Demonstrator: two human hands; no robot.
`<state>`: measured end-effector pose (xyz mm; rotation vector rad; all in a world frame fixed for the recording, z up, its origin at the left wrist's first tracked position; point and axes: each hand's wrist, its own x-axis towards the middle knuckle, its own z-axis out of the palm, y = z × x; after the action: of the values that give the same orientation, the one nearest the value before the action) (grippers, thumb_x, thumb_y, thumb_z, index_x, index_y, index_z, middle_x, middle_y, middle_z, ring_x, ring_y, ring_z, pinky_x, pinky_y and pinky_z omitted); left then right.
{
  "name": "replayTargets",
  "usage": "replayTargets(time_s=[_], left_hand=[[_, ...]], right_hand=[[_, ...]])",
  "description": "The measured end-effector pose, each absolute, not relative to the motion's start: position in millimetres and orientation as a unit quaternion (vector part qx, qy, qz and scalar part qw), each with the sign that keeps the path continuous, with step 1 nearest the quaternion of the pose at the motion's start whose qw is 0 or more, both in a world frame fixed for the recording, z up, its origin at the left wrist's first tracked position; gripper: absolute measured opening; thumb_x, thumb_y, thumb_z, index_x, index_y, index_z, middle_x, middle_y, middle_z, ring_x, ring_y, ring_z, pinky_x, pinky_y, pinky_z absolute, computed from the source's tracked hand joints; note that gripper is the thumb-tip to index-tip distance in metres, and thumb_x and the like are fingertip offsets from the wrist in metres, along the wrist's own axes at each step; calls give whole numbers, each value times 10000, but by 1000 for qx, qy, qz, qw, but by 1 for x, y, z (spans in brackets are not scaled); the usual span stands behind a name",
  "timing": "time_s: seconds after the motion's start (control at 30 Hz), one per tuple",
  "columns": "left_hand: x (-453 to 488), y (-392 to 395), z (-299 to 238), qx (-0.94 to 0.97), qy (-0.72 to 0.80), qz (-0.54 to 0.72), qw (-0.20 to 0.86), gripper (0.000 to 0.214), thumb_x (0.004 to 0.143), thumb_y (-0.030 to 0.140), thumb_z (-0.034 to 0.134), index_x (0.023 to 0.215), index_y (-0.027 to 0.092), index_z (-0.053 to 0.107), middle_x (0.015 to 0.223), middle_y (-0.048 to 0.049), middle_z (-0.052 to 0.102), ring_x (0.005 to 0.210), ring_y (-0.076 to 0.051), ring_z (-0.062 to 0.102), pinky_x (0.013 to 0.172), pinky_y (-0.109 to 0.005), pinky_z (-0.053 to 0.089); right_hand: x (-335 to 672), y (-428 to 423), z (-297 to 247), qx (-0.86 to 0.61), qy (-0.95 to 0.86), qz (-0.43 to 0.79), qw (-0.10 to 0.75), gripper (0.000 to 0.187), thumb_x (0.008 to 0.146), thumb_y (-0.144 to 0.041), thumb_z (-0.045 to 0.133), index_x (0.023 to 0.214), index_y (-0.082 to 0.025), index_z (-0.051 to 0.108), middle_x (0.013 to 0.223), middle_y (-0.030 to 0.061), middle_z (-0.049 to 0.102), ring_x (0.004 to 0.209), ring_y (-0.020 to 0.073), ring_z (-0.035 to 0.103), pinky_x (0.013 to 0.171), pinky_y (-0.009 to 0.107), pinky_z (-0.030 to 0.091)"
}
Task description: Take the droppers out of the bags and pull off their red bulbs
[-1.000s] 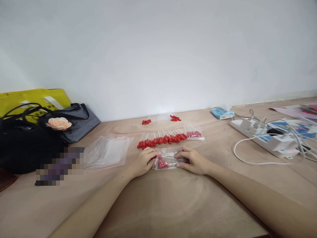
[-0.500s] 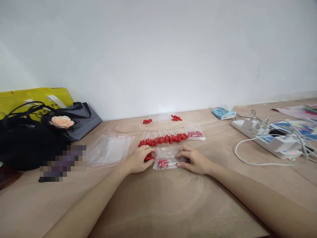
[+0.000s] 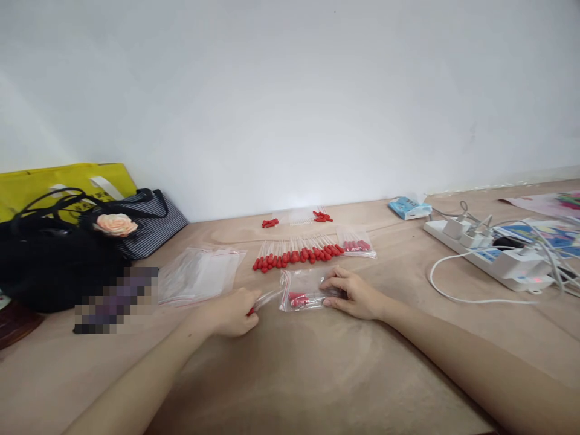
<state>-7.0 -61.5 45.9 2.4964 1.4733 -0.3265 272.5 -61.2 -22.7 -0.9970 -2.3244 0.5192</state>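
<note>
My left hand (image 3: 232, 312) is closed on a red-bulbed clear dropper (image 3: 265, 299), its thin tip pointing toward the mouth of a small clear zip bag (image 3: 304, 289). That bag lies flat on the table and holds a few red-bulbed droppers. My right hand (image 3: 351, 292) rests on the bag's right end, fingers curled and pressing it down. Just beyond the bag lies a row of several red-bulbed droppers (image 3: 296, 254), with a filled bag (image 3: 357, 244) at its right end.
A stack of empty zip bags (image 3: 198, 275) lies to the left. Black and striped handbags (image 3: 54, 254) and a yellow bag (image 3: 63, 181) sit far left. More droppers (image 3: 296, 219) lie by the wall. A power strip with cables (image 3: 492, 254) and a tissue pack (image 3: 409, 207) are on the right.
My left hand has picked one dropper from the row, pulled back to the left and toward me, and now points it at the bag's mouth. My right hand has stayed on the bag.
</note>
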Motion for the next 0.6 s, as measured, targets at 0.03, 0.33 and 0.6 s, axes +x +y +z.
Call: replayTargets(time_s=[0.03,0.33,0.6], left_hand=[[-12,-63,48,845,505,-114,131,109,713,250,394,674,186,472,680,-23,532,556,-155,469,512,-251,306],[-25,-35,53,702,632,94,313,361,749,460,346,524,180,382,462,34,423,402,-92,356,416,-213,279],[46,49,54,672,672,73,303,300,736,358,470,517,154,462,403,-6,481,357,-111,446,372,-210,320]], right_hand=[[272,-61,-23,-371,-865,193,276,281,785,-343,557,1002,-166,580,962,81,528,818,154,530,733,289,453],[272,-60,-25,-371,-866,191,275,285,786,-345,555,1010,-171,576,970,82,522,820,156,528,746,301,455],[272,-60,-23,-362,-868,191,280,273,791,-339,551,1003,-169,576,966,79,527,853,161,533,773,300,453]])
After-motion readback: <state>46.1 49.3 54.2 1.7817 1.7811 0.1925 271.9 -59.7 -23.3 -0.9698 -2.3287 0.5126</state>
